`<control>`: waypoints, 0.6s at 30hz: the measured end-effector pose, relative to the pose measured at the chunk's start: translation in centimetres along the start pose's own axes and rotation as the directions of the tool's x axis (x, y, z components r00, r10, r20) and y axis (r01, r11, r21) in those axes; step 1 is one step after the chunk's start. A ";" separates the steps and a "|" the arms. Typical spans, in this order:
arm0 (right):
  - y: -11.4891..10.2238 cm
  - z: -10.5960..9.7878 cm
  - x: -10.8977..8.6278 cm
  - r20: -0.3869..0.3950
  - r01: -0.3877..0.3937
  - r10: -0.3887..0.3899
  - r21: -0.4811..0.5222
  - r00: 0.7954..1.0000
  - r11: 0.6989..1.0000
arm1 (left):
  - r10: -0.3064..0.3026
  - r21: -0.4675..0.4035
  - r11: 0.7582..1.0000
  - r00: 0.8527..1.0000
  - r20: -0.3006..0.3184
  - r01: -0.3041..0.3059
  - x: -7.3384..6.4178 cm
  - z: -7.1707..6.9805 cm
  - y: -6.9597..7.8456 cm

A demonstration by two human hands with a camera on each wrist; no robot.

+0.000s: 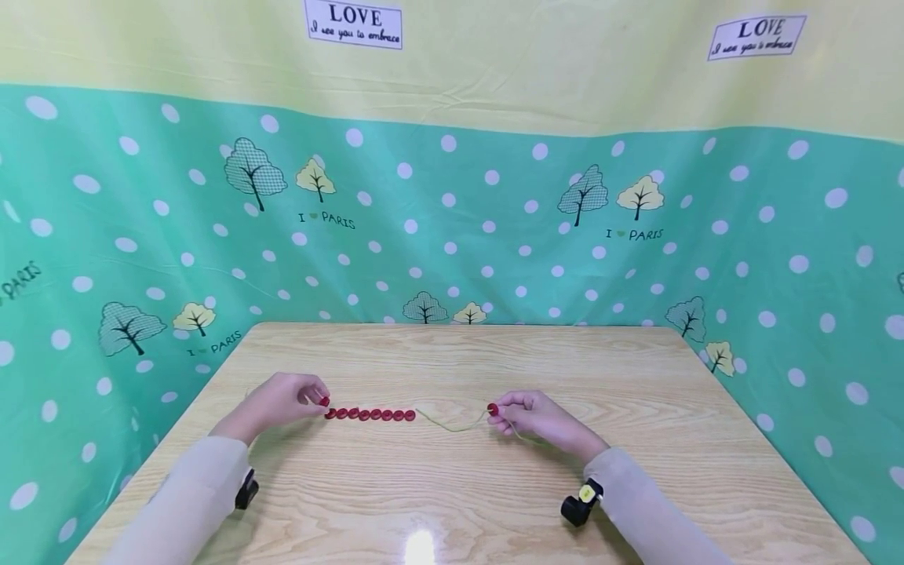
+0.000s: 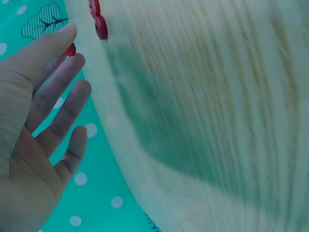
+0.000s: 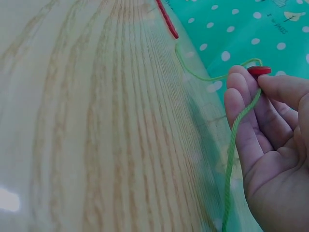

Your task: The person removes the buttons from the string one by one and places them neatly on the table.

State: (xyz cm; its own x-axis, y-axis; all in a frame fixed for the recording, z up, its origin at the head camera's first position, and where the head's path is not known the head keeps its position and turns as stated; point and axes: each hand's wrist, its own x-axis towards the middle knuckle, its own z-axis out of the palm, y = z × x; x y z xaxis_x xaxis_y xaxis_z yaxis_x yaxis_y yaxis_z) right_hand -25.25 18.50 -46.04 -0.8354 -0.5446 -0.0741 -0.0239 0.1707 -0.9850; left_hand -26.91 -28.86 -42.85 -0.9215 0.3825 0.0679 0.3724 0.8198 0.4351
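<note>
Between thumb and fingertips, my left hand (image 1: 286, 399) pinches a small red button (image 1: 325, 401) (image 2: 71, 50), its other fingers spread in the left wrist view. This button is right at the left end of a straight row of red buttons (image 1: 376, 414) lying on the table. Over on the right, my right hand (image 1: 534, 417) holds another red button (image 1: 493, 409) (image 3: 259, 70) by thumb and fingers. A light green string (image 3: 231, 150) passes at that button and runs down along the palm. Its other stretch (image 1: 452, 429) curves left toward the right end of the row.
The wooden table (image 1: 438, 486) reaches back to a green, dotted curtain (image 1: 452, 235) that also hangs at both sides. Dark wrist cameras sit by the left sleeve (image 1: 194, 486) and the right sleeve (image 1: 646, 502). Light glares off the table's front.
</note>
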 end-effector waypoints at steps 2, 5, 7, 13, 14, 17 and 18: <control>0.0 0.0 0.0 0.000 -0.001 0.001 0.004 1.000 1.000 | -0.010 -0.012 1.000 1.000 0.015 0.011 -0.2 0.0 -0.3; 0.0 0.0 0.0 -0.003 0.003 -0.003 0.005 1.000 1.000 | -0.026 -0.019 0.999 0.999 0.036 0.027 -0.4 0.1 -0.8; 0.1 0.0 0.0 -0.005 0.005 -0.005 0.003 1.000 1.000 | -0.042 -0.026 0.999 0.998 0.048 0.043 -0.5 0.3 -1.1; 0.2 0.0 0.1 0.001 0.005 -0.005 0.004 1.000 1.000 | -0.103 -0.046 0.993 0.993 0.066 0.106 -0.5 0.8 -1.7; 0.2 -0.1 0.2 0.001 0.003 -0.003 0.004 1.000 1.000 | -0.107 -0.049 0.993 0.992 0.065 0.110 -0.6 0.9 -1.8; 0.3 -0.1 0.2 -0.002 -0.003 0.003 -0.002 1.000 1.000 | -0.118 -0.055 0.991 0.991 0.063 0.121 -0.6 1.0 -2.0; 0.3 -0.1 0.2 -0.002 0.000 0.000 -0.005 1.000 1.000 | -0.117 -0.056 0.991 0.991 0.063 0.121 -0.6 1.0 -2.0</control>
State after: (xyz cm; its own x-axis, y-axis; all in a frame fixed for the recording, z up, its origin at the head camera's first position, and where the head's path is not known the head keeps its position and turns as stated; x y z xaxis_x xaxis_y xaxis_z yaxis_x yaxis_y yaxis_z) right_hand -25.48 18.57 -46.31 -0.8366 -0.5429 -0.0733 -0.0270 0.1746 -0.9843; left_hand -27.01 -30.30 -44.69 -0.9500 0.3096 -0.0399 0.2516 0.8350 0.4894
